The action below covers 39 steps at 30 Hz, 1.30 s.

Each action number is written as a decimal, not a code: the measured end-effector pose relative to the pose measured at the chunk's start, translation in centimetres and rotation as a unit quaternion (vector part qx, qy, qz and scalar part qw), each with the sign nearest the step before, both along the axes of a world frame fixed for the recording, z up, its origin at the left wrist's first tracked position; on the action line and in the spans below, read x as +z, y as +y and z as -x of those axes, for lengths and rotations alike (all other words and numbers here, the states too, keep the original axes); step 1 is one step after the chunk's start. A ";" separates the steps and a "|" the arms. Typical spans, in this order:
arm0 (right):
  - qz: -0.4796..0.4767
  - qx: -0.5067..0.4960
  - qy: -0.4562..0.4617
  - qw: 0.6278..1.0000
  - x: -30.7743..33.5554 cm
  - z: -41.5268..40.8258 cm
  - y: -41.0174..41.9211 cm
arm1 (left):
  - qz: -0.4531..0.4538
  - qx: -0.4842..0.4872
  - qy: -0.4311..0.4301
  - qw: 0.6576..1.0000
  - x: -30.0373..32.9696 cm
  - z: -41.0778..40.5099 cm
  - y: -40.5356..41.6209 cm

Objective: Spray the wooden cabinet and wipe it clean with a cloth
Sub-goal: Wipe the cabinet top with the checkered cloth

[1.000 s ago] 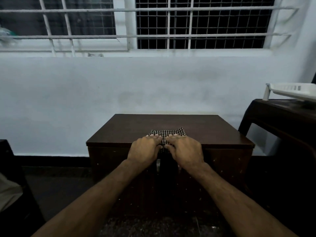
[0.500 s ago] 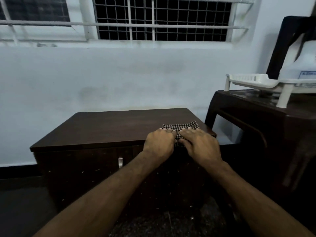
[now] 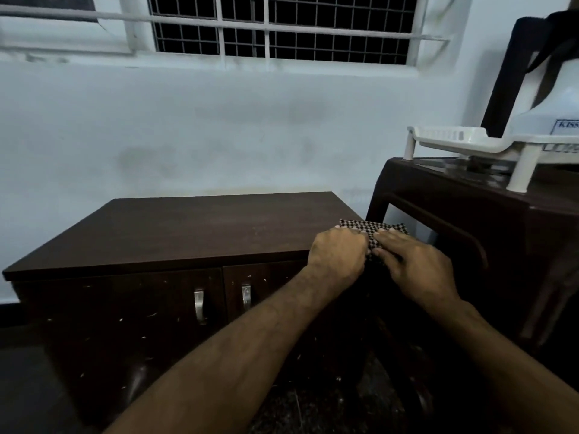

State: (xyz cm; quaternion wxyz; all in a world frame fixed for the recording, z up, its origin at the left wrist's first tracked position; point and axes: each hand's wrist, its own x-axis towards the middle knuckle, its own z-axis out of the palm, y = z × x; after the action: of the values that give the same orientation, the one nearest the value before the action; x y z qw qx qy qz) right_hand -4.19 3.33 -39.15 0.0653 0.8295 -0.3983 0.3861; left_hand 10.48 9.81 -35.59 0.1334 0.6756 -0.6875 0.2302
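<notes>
The dark wooden cabinet [image 3: 188,233] stands low against the white wall, with two doors and metal handles [image 3: 199,303] on its front. A black-and-white checked cloth [image 3: 372,228] lies folded at the right end of its top, reaching over the right edge. My left hand [image 3: 338,255] and my right hand [image 3: 416,264] press down on the cloth side by side, with the fingertips on the fabric. Most of the cloth is hidden under both hands. No spray bottle is in view.
A taller dark table [image 3: 454,214] stands close to the cabinet's right side. On it are a white plastic rack [image 3: 454,142] and a white container [image 3: 548,120]. A barred window [image 3: 282,32] runs above the wall. The floor below is dark.
Both hands have slid the cloth from the middle of the cabinet's front edge to its right end. The view has turned right with them.
</notes>
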 end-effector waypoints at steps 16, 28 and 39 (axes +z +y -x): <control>-0.126 -0.107 -0.357 0.920 -3.9 -4.2 2.9 | -0.001 -0.063 -0.034 0.997 0.5 0.6 -2.6; -0.182 -0.121 -0.440 0.871 -6.1 -4.6 2.6 | -0.053 -0.176 -0.190 0.964 0.2 0.8 -6.0; -0.307 -0.181 -0.342 0.870 -13.4 -3.9 3.0 | -0.115 -0.095 -0.470 0.870 -7.1 2.2 -2.3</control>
State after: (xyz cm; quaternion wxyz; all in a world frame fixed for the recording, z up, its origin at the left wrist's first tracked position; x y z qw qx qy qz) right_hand -0.26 6.33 -52.57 -0.2639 0.5373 -0.6371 0.4856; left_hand 8.31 7.51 -42.69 -0.2627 0.4294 -0.7516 0.4263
